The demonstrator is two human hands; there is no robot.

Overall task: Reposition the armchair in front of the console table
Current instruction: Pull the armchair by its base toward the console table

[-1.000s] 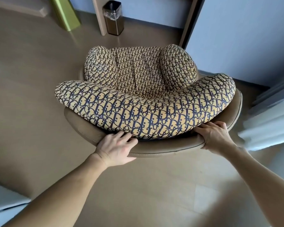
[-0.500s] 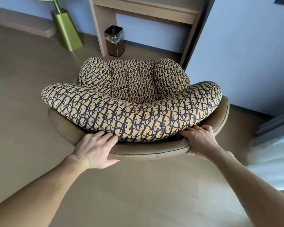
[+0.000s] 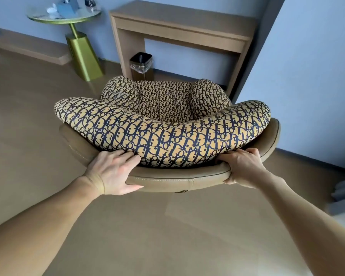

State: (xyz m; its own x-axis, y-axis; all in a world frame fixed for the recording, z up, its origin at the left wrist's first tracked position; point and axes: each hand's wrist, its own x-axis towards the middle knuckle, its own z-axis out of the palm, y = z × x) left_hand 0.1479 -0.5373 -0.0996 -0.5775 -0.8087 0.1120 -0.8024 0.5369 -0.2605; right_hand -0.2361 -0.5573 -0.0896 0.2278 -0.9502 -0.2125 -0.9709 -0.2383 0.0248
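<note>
both arms outstretched, left grip (image 3: 112, 172) and right grip (image 3: 242, 168) clenched.

The armchair (image 3: 161, 134) hides its own legs and the lower half of the bin (image 3: 141, 64). Right hand's (image 3: 242, 168) fingers tuck behind the cushion. Items on the round bench (image 3: 64, 16) are too blurred to tell.
</note>
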